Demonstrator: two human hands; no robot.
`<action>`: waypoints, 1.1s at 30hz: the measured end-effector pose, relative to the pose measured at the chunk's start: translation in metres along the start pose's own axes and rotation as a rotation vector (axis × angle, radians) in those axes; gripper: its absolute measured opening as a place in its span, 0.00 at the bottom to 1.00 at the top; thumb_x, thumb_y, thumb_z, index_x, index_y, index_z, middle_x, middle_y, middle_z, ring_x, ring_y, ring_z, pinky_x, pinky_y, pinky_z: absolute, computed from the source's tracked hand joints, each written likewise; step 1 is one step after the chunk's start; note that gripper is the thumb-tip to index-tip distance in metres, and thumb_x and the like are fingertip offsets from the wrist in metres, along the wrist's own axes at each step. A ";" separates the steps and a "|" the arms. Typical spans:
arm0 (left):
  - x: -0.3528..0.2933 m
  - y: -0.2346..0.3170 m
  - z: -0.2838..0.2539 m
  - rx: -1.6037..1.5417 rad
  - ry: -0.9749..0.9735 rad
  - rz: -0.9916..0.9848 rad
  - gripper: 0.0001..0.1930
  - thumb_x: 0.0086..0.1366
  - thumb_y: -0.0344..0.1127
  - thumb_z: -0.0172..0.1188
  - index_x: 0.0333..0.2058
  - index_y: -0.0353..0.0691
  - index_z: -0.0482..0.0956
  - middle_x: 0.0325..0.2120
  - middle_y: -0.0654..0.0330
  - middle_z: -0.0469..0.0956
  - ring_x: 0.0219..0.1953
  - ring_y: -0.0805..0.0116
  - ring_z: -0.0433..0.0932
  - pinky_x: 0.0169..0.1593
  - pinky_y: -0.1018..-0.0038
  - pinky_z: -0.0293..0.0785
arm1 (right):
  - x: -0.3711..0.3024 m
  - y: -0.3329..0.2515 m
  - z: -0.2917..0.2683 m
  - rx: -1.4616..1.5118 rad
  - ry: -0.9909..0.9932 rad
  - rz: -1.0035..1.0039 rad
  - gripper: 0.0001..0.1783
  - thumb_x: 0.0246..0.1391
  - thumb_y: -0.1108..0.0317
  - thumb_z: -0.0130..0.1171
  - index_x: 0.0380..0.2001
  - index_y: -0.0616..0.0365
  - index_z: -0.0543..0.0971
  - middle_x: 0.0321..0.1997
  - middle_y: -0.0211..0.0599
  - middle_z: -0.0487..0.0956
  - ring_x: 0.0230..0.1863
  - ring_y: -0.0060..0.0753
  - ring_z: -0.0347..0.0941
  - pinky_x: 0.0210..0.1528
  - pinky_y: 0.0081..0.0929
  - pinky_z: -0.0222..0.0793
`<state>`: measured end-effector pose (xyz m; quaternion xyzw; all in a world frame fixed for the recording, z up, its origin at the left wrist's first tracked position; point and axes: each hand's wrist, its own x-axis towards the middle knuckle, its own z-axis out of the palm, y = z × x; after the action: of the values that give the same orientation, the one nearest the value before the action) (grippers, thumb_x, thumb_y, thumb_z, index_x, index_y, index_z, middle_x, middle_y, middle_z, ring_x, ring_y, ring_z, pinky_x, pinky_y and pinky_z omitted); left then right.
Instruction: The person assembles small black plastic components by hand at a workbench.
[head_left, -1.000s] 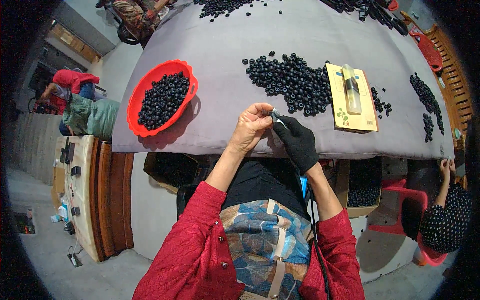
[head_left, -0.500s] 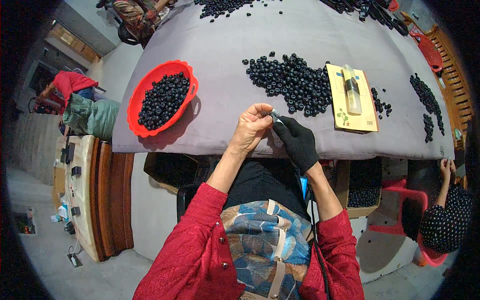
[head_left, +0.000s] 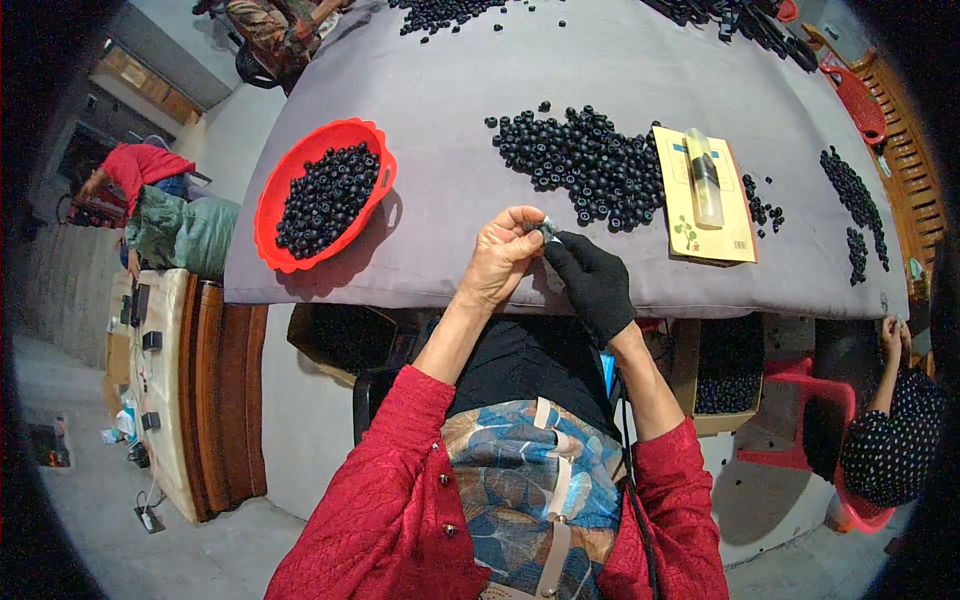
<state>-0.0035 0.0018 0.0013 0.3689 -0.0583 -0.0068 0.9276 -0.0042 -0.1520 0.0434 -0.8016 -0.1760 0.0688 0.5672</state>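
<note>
Above the near edge of the grey-covered table [head_left: 430,215], my bare left hand [head_left: 503,252] pinches a small dark piece with a pale, whitish bit [head_left: 547,229]. My right hand [head_left: 592,283], in a black glove, has its thumb and fingertips closed at the same small piece; its exact kind is too small to make out. Beyond my hands lies a heap of small round black parts with holes [head_left: 590,165]. To the left stands a red scalloped basket [head_left: 375,138], partly filled with the same black parts.
Right of the heap, a yellow booklet [head_left: 735,180] carries a clear tube-shaped container [head_left: 705,185]. More black parts lie at the far and right sides. Under the table stands a cardboard box [head_left: 725,420] of black parts. Another person [head_left: 890,430] sits at the right.
My two hands stay almost in place, still together at the small piece, with only a slight shift of the gloved fingers. The person at the far left has moved an arm.
</note>
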 end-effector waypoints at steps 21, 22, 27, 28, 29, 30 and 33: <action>-0.003 0.002 0.006 0.062 0.030 0.016 0.14 0.54 0.20 0.56 0.41 0.33 0.70 0.31 0.61 0.75 0.33 0.76 0.74 0.39 0.82 0.73 | 0.003 0.015 -0.001 -0.176 -0.015 -0.314 0.14 0.52 0.63 0.51 0.40 0.58 0.76 0.35 0.40 0.78 0.34 0.26 0.74 0.35 0.22 0.67; -0.003 0.002 0.008 0.079 0.034 0.009 0.14 0.53 0.20 0.56 0.41 0.33 0.69 0.31 0.61 0.75 0.33 0.76 0.74 0.39 0.82 0.73 | 0.004 0.019 -0.002 -0.267 -0.018 -0.361 0.14 0.48 0.68 0.52 0.41 0.53 0.74 0.37 0.38 0.77 0.34 0.31 0.75 0.33 0.24 0.69; -0.002 0.003 0.009 0.086 0.042 0.013 0.15 0.53 0.20 0.56 0.41 0.33 0.69 0.31 0.61 0.75 0.33 0.76 0.74 0.39 0.82 0.73 | 0.006 0.024 -0.003 -0.290 -0.032 -0.411 0.15 0.48 0.70 0.52 0.42 0.50 0.73 0.39 0.35 0.76 0.34 0.36 0.75 0.32 0.26 0.71; -0.002 0.003 0.009 0.065 0.035 0.000 0.15 0.53 0.21 0.56 0.41 0.33 0.69 0.31 0.60 0.75 0.33 0.75 0.74 0.39 0.82 0.73 | 0.005 0.020 -0.004 -0.187 -0.053 -0.280 0.13 0.49 0.69 0.51 0.41 0.51 0.74 0.39 0.36 0.76 0.34 0.35 0.75 0.33 0.25 0.71; -0.002 0.002 0.008 0.043 0.028 -0.013 0.15 0.53 0.21 0.56 0.41 0.33 0.69 0.31 0.60 0.75 0.32 0.75 0.74 0.39 0.82 0.73 | 0.003 0.018 -0.004 -0.084 -0.073 -0.149 0.12 0.51 0.67 0.50 0.41 0.52 0.74 0.39 0.36 0.76 0.34 0.34 0.75 0.34 0.24 0.71; -0.002 0.002 0.007 0.043 0.027 -0.012 0.15 0.53 0.21 0.56 0.41 0.33 0.69 0.31 0.60 0.75 0.32 0.75 0.74 0.39 0.82 0.73 | 0.003 0.019 -0.004 -0.084 -0.073 -0.151 0.12 0.51 0.67 0.50 0.41 0.52 0.74 0.39 0.36 0.76 0.34 0.34 0.75 0.34 0.24 0.71; -0.001 0.001 0.003 0.017 0.052 -0.008 0.15 0.53 0.21 0.56 0.41 0.34 0.69 0.31 0.60 0.75 0.32 0.74 0.75 0.38 0.81 0.73 | 0.002 0.021 -0.005 -0.157 -0.056 -0.272 0.11 0.53 0.65 0.49 0.39 0.54 0.74 0.39 0.37 0.76 0.35 0.34 0.75 0.35 0.23 0.70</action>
<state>-0.0046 0.0003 0.0041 0.3772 -0.0325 -0.0005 0.9256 0.0033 -0.1615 0.0259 -0.8101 -0.3036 -0.0002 0.5015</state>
